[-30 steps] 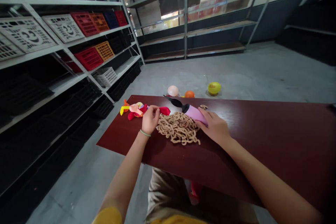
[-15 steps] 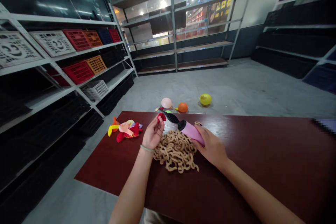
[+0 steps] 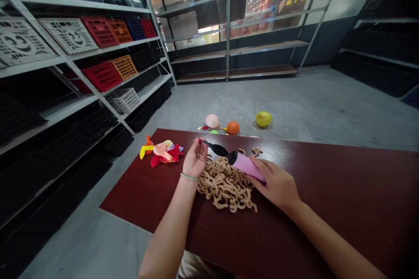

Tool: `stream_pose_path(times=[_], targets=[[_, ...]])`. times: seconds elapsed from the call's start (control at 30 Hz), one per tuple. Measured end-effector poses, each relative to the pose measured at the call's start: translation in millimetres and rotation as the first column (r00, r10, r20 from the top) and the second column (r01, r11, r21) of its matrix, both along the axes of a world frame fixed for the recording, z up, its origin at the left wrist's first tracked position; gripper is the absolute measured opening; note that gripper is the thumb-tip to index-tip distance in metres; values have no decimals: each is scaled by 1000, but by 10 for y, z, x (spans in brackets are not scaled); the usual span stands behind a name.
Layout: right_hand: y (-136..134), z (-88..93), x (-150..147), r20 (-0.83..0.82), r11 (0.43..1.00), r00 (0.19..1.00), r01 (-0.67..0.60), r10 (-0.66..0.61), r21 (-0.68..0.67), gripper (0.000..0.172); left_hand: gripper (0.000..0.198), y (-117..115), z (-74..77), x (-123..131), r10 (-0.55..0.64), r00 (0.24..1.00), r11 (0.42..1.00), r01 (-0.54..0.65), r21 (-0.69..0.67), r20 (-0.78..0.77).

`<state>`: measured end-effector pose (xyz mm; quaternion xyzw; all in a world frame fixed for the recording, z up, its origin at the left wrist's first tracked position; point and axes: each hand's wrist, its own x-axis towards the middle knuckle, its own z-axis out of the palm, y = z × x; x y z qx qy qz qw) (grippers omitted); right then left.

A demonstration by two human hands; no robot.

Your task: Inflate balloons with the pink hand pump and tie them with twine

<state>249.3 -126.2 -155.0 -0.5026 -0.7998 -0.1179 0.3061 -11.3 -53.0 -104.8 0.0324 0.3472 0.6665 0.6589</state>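
My right hand (image 3: 278,185) is wrapped round the pink barrel of a balloon pump (image 3: 245,165). Its black tapered nozzle points left and reaches the fingertips of my left hand (image 3: 195,161). Those fingers pinch a red balloon (image 3: 200,141) at the nozzle tip; only a small red bit of it shows, the rest being hidden by the hand. Beneath the pump lies a heap of tan, curly, worm-like pieces (image 3: 225,189). Left of my left hand, several limp balloons (image 3: 165,152) in red, peach, yellow and orange lie bunched on the table.
The dark red table (image 3: 343,209) stretches off to the right. Beyond its far edge, inflated balloons rest on the floor: a pink one (image 3: 212,120), an orange one (image 3: 233,127) and a yellow one (image 3: 263,119). Shelves with plastic crates (image 3: 101,76) line the left side.
The view has tilted down and shifted left a little. Less of the red balloon shows now, and my left fingers sit closer round the nozzle tip. My right hand keeps its grip on the pump.
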Motion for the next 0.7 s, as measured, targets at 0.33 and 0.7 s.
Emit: stream_pose_path(times=[0.33,0.7], targets=[[-8,7,-14,23,1000,1000,-14,14,17,52,5,-37,-42,81,116,974,963,-62,262,-194],[-21,29,-26,0,1000,1000,19,-19,0,53,19,-56,-125,132,103,949,960,-16,280,-298]])
